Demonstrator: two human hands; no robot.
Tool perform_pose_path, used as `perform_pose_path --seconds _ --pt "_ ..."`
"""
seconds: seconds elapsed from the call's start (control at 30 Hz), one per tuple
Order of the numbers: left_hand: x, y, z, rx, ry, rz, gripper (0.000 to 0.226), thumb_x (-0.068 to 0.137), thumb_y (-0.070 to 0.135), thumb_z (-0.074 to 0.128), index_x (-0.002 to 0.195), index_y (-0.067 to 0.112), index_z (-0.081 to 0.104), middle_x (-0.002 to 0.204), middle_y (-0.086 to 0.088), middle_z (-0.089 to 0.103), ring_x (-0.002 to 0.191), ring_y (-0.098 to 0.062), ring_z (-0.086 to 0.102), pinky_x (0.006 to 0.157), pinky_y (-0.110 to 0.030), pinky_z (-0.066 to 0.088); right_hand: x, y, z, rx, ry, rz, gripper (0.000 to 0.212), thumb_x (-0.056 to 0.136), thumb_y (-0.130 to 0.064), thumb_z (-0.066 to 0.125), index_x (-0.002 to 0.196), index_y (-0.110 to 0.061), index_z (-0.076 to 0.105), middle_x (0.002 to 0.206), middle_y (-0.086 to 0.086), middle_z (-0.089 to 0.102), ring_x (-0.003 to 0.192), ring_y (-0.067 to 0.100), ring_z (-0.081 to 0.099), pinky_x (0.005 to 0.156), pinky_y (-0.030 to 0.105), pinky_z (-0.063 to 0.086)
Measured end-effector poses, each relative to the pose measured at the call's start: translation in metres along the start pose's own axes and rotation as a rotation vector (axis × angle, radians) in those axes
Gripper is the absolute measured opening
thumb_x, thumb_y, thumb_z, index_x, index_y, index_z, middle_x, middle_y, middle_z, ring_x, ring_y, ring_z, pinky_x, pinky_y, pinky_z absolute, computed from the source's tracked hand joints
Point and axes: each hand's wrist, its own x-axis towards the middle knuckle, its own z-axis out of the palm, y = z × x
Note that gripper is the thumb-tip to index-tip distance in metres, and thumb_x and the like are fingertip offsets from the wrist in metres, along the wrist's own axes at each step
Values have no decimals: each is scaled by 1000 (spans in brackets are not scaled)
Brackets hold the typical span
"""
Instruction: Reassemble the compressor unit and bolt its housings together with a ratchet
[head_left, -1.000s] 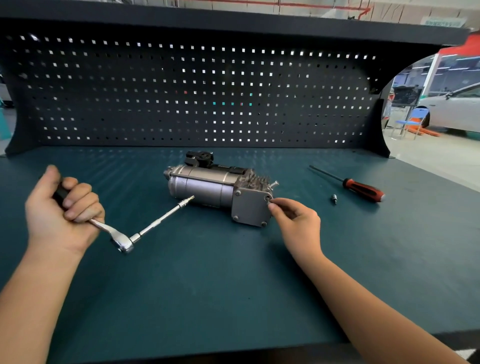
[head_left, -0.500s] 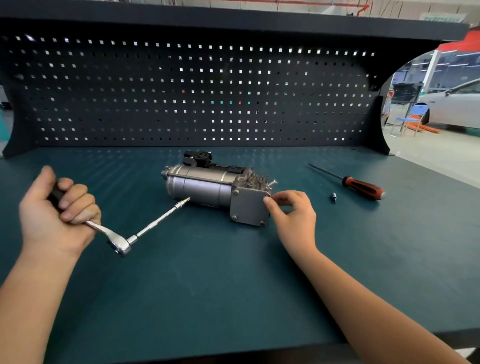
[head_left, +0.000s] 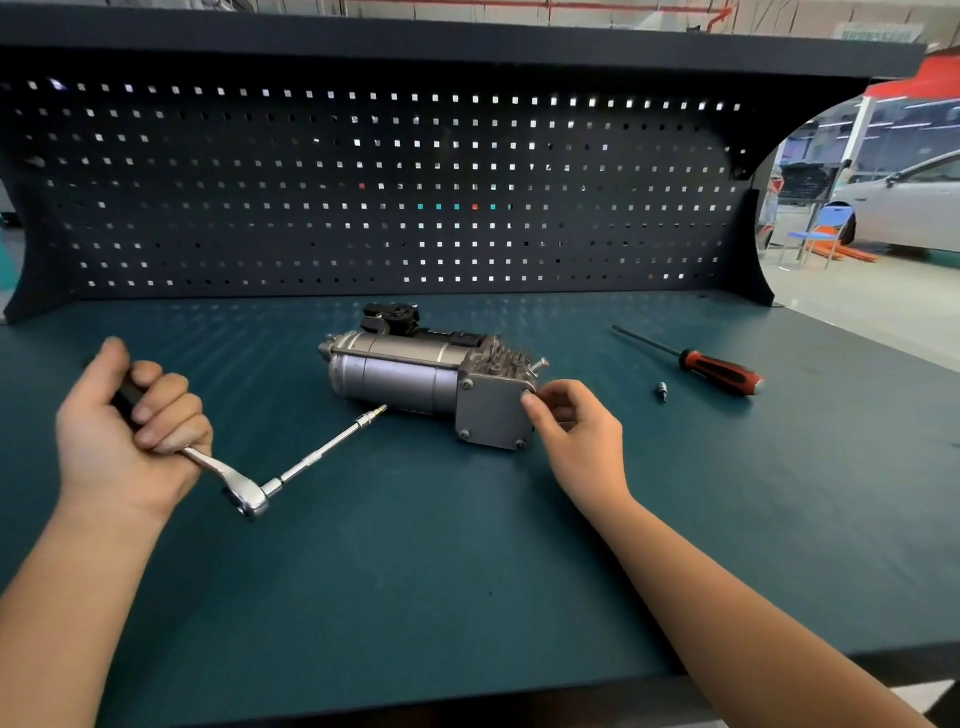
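compressor (head_left: 405, 382) on teal bench (head_left: 467, 571), perhaps garage (head_left: 857, 301)

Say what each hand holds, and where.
Left hand grips the ratchet by its black handle. Right hand pinches the top right corner of the end plate.

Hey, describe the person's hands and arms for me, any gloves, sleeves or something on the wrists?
No gloves: the left hand and the right hand are bare. The left forearm and the right forearm are bare too, with no sleeve in view. No watch, band or ring shows on the wrists or visible fingers.
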Motion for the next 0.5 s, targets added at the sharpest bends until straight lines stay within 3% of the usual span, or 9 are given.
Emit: perform_pose_path --seconds 0.13,0.23,0.3,0.4,0.5 --pt "-5 1 20 -13 -9 -32 42 63 52 65 50 25 37 46 9 12 33 -8 12 30 -23 1 -3 -12 0 -12 161 -65 10 94 -21 54 88 -28 50 86 -15 48 77 -10 50 69 1 34" --pt "-19 -5 49 11 -83 -28 36 58 48 67 51 23 42 49 6 8 35 -10 4 29 -14 6 -11 -20 -3 58 193 7 25 96 -21 46 72 -19 50 70 -7 49 65 4 46 62 16 38" --pt "-33 -10 69 7 -132 13 35 60 48 64 49 23 43 46 6 10 35 -8 3 27 -14 10 -16 -24 -3 40 36 137 34 94 -18 47 65 -1 50 60 3 48 55 16 43 55 29 39" --pt "-51 -17 95 -75 -139 60 35 63 49 63 49 23 43 37 12 19 33 -7 5 26 -14 13 -23 -34 1 189 -277 405 36 91 -15 39 60 -5 52 55 7 56 36 14 45 38 18 33" --pt "-65 -30 117 -104 -76 105 35 71 46 58 49 23 42 35 13 26 33 -8 6 27 -10 14 -20 -41 -1 527 -346 578 32 92 -14 34 74 -6 59 55 5 65 36 15 52 37 15 35"
